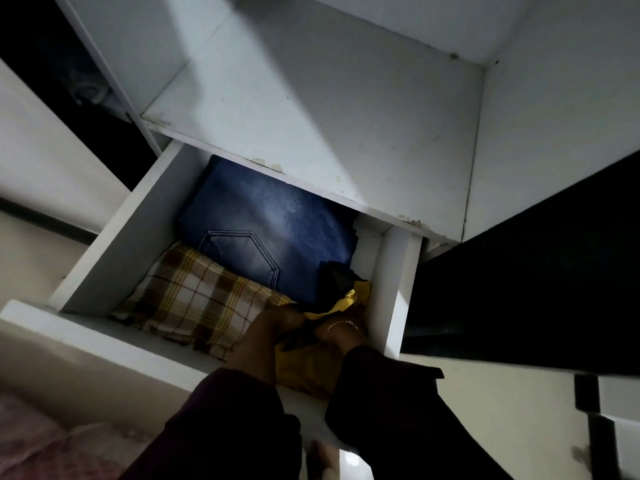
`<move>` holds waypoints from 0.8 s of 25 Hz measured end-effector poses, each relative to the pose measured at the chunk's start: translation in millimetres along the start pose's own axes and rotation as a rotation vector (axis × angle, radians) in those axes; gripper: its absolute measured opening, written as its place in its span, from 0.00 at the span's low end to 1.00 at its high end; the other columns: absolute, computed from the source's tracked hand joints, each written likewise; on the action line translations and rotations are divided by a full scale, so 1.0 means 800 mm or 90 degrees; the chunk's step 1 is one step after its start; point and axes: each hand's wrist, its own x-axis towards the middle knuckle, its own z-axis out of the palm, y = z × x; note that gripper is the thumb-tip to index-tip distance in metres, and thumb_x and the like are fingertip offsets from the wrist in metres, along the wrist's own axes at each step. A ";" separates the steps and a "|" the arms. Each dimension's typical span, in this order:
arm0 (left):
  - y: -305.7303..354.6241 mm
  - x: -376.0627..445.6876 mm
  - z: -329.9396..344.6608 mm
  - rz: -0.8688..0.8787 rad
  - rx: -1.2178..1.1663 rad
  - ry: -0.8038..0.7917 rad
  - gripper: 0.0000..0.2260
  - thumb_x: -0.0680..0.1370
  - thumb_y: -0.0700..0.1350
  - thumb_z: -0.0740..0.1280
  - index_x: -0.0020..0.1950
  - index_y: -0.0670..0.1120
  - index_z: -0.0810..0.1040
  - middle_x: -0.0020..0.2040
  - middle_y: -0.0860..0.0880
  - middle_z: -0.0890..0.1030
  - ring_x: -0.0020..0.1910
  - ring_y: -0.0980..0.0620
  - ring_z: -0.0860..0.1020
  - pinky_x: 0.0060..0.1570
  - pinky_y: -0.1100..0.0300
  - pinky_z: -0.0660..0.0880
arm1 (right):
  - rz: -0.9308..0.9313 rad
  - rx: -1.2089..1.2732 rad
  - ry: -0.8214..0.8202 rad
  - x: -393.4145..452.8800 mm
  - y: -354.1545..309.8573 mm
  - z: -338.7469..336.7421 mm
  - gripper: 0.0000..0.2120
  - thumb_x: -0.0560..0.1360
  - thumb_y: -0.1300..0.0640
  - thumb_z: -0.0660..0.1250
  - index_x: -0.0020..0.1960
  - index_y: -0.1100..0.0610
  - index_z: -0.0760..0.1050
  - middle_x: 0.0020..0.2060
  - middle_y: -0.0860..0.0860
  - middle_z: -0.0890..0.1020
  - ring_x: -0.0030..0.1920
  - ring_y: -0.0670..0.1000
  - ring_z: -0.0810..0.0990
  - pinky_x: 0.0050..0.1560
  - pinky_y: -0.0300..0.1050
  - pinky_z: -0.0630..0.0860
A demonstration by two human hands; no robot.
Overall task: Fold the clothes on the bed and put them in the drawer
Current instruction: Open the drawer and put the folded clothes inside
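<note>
An open white drawer (114,244) holds folded blue jeans (277,230) at the back and a folded brown-and-yellow checked cloth (194,303) at the front left. A yellow garment (308,368) lies in the front right corner. Both my hands reach down into that corner. My left hand (266,337) grips the yellow garment from the left. My right hand (343,332), with a thin bracelet at the wrist, presses into the yellow garment from the right; its fingers are buried in the fabric. A dark garment (337,282) sits just behind the yellow one.
A white cabinet shelf (329,109) overhangs the back of the drawer. A dark panel (526,265) stands to the right. Pink bedding (38,434) shows at the lower left. A pale floor lies below the drawer front.
</note>
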 end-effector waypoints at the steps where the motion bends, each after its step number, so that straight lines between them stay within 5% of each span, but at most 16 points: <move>1: -0.002 -0.002 0.001 0.009 0.011 0.005 0.20 0.80 0.40 0.60 0.72 0.42 0.65 0.71 0.43 0.68 0.68 0.43 0.67 0.67 0.53 0.66 | 0.011 0.014 0.012 0.000 0.003 0.001 0.41 0.77 0.44 0.63 0.76 0.62 0.44 0.76 0.58 0.50 0.75 0.57 0.53 0.74 0.45 0.53; 3: -0.005 -0.010 0.003 0.011 0.015 0.028 0.23 0.76 0.41 0.65 0.71 0.43 0.67 0.70 0.42 0.69 0.66 0.43 0.69 0.65 0.52 0.68 | 0.011 0.039 0.037 -0.006 0.008 0.004 0.48 0.74 0.42 0.66 0.76 0.62 0.39 0.76 0.59 0.48 0.75 0.58 0.53 0.74 0.48 0.54; 8: 0.025 -0.079 0.012 0.095 0.068 0.195 0.20 0.78 0.49 0.62 0.68 0.42 0.71 0.68 0.40 0.72 0.66 0.43 0.70 0.61 0.55 0.66 | -0.059 0.119 0.137 -0.049 0.009 0.002 0.46 0.74 0.53 0.67 0.76 0.60 0.36 0.75 0.58 0.53 0.71 0.60 0.63 0.68 0.50 0.64; 10: 0.030 -0.105 0.015 0.096 0.091 0.351 0.21 0.78 0.52 0.57 0.64 0.40 0.74 0.64 0.39 0.75 0.63 0.42 0.73 0.59 0.55 0.68 | -0.113 0.108 0.177 -0.069 0.007 0.001 0.43 0.74 0.53 0.66 0.76 0.58 0.41 0.73 0.58 0.56 0.69 0.60 0.65 0.66 0.51 0.67; 16: 0.013 -0.199 0.078 0.101 0.175 0.757 0.09 0.73 0.42 0.63 0.48 0.39 0.80 0.48 0.39 0.81 0.49 0.38 0.79 0.53 0.46 0.75 | -0.321 -0.040 0.245 -0.141 0.038 0.031 0.24 0.77 0.48 0.62 0.69 0.57 0.66 0.67 0.55 0.67 0.66 0.57 0.68 0.62 0.44 0.66; 20: -0.018 -0.239 0.115 0.133 0.306 0.770 0.16 0.72 0.48 0.59 0.45 0.39 0.82 0.47 0.39 0.82 0.48 0.37 0.81 0.47 0.44 0.78 | -0.511 -0.227 0.300 -0.174 0.060 0.049 0.22 0.77 0.46 0.63 0.67 0.56 0.69 0.69 0.52 0.66 0.66 0.55 0.69 0.62 0.45 0.67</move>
